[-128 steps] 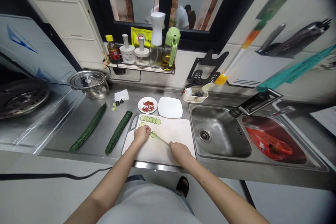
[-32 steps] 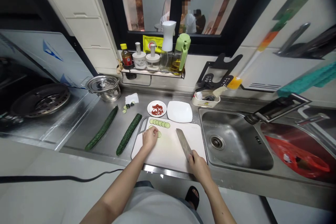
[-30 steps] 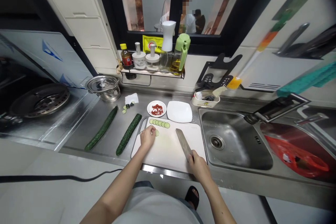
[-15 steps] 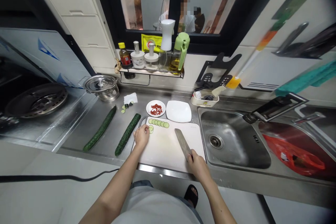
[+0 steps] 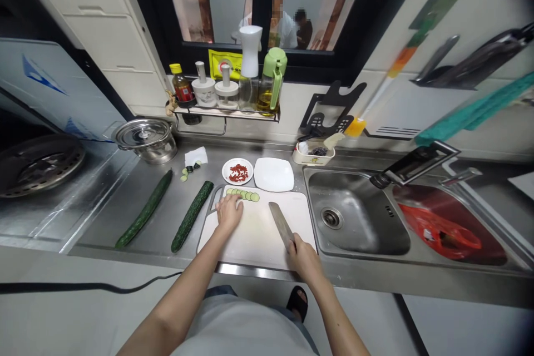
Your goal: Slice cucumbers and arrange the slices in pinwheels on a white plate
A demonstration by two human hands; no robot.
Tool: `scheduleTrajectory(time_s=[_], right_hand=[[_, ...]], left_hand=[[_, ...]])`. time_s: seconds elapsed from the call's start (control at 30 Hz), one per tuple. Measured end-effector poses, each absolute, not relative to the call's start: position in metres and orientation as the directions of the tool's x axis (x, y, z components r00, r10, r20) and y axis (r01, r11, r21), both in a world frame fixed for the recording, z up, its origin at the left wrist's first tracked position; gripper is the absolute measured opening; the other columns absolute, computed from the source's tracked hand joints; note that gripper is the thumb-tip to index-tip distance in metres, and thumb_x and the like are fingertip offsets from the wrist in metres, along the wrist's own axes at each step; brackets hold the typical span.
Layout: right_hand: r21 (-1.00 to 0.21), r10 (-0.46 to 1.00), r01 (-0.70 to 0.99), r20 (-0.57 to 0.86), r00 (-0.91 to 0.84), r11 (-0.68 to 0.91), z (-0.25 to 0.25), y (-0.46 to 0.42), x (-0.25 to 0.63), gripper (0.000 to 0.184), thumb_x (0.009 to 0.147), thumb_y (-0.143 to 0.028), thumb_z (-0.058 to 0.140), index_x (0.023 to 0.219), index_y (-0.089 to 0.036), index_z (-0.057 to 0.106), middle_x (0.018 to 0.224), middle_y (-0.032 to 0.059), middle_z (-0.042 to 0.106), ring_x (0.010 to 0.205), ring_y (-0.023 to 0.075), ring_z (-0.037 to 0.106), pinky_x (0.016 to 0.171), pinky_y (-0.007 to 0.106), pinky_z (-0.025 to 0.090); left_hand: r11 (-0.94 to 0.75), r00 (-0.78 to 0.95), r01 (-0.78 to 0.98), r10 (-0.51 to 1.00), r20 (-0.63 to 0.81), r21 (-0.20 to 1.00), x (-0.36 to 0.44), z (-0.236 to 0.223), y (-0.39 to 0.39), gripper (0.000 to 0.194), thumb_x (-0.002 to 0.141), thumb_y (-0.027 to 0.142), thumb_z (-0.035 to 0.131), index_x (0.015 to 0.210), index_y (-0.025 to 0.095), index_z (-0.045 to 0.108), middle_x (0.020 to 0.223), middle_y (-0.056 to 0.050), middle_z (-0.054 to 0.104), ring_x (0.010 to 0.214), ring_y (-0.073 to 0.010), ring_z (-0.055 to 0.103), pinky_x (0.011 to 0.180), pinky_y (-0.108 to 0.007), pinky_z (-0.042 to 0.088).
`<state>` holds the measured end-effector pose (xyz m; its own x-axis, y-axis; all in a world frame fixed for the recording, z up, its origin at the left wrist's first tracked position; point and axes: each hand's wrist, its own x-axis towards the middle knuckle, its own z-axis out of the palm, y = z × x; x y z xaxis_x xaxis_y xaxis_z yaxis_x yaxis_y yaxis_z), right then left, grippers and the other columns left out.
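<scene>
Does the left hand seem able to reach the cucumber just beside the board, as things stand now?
Probably yes: that cucumber lies close to the left hand, and only the board's flat edge shows between them.

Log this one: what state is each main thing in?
Cucumber slices: overlapping in a row
Left hand: open, at the row's left end
Knife: held
Right hand: closed on knife handle
Cutting board: flat
Two cucumbers: unpeeled
Pot: lid on
Round plate: holding red pieces
Square plate: face up
Red bag: crumpled
</scene>
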<state>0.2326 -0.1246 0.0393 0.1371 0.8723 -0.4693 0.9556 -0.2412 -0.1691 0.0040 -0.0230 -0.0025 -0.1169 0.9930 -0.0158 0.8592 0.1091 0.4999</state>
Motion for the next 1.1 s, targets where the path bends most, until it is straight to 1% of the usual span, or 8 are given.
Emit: scheduleTrajectory(time_s=[0.2,0.3,0.4,0.53,0.63,0.77,0.97,1.1], right_hand=[[-0.145,0.884,0.966,-0.450,0.127,-0.213,0.038,-0.127,0.230,0.032,0.098,-0.029,0.026,0.113,-0.020,0.053,0.094,0.0102,0.070,0.085,0.0195,0.065,0.064,0.026,0.034],[-0.137,0.886,0.967,-0.446,0.131,-0.213,0.039,-0.129,0.229,0.031,0.098,-0.029,0.026,0.112,-0.020,0.053,0.093,0.0101,0.070,0.084,0.0201,0.065,0.063,0.026,0.035],[-0.136,0.890,0.967,-0.434,0.137,-0.215,0.040,-0.130,0.228,0.031,0.099,-0.029,0.026,0.111,-0.021,0.053,0.092,0.0094,0.070,0.083,0.0197,0.066,0.063,0.026,0.035],[-0.143,0.887,0.965,-0.440,0.138,-0.221,0.041,-0.131,0.228,0.030,0.099,-0.029,0.028,0.112,-0.021,0.053,0.092,0.0094,0.070,0.083,0.0192,0.065,0.065,0.026,0.036],[-0.150,0.888,0.964,-0.439,0.134,-0.220,0.041,-0.130,0.229,0.031,0.099,-0.030,0.028,0.113,-0.020,0.053,0.092,0.0097,0.070,0.084,0.0194,0.065,0.066,0.026,0.037],[-0.151,0.889,0.965,-0.439,0.127,-0.213,0.039,-0.129,0.229,0.031,0.098,-0.030,0.027,0.114,-0.020,0.053,0.093,0.0100,0.069,0.084,0.0195,0.065,0.066,0.026,0.037],[-0.148,0.887,0.970,-0.450,0.106,-0.191,0.040,-0.127,0.230,0.031,0.099,-0.029,0.027,0.112,-0.021,0.053,0.093,0.0095,0.069,0.084,0.0184,0.065,0.065,0.025,0.037],[-0.154,0.894,0.974,-0.439,0.085,-0.168,0.040,-0.127,0.230,0.030,0.099,-0.030,0.027,0.111,-0.020,0.052,0.092,0.0091,0.069,0.083,0.0179,0.065,0.064,0.025,0.036]], left_hand=[[-0.032,0.064,0.912,0.996,-0.063,0.408,0.032,0.002,0.001,0.034,0.087,0.030,0.050,0.119,0.025,0.062,0.111,-0.011,0.060,0.108,-0.0282,0.050,0.094,-0.042,0.032],[-0.073,0.109,0.927,0.991,-0.080,0.368,0.038,0.002,0.007,0.032,0.088,0.029,0.049,0.115,0.024,0.064,0.111,-0.012,0.058,0.107,-0.0283,0.049,0.093,-0.041,0.032],[-0.097,0.130,0.926,0.989,-0.067,0.365,0.039,0.003,0.011,0.027,0.087,0.024,0.049,0.109,0.022,0.066,0.111,-0.011,0.058,0.108,-0.0274,0.049,0.092,-0.040,0.032],[-0.048,0.090,0.896,0.993,-0.074,0.441,0.039,0.005,0.013,0.020,0.086,0.021,0.051,0.099,0.021,0.066,0.102,-0.008,0.065,0.101,-0.0237,0.055,0.089,-0.035,0.035],[0.084,0.006,0.825,0.988,-0.157,0.559,0.036,0.003,0.011,0.018,0.084,0.021,0.054,0.096,0.022,0.067,0.092,-0.005,0.069,0.091,-0.0199,0.060,0.082,-0.030,0.039],[0.218,-0.058,0.712,0.966,-0.253,0.668,0.027,-0.001,0.000,0.023,0.077,0.019,0.061,0.098,0.021,0.069,0.090,-0.003,0.071,0.085,-0.0168,0.063,0.076,-0.025,0.043],[0.198,0.011,0.694,0.958,-0.285,0.692,0.013,-0.008,-0.019,0.020,0.076,0.016,0.061,0.092,0.019,0.072,0.088,-0.003,0.073,0.085,-0.0164,0.065,0.081,-0.026,0.046],[0.156,0.011,0.694,0.974,-0.226,0.703,0.012,-0.013,-0.026,0.030,0.081,0.015,0.054,0.106,0.020,0.071,0.105,-0.006,0.072,0.102,-0.0192,0.063,0.091,-0.028,0.044]])
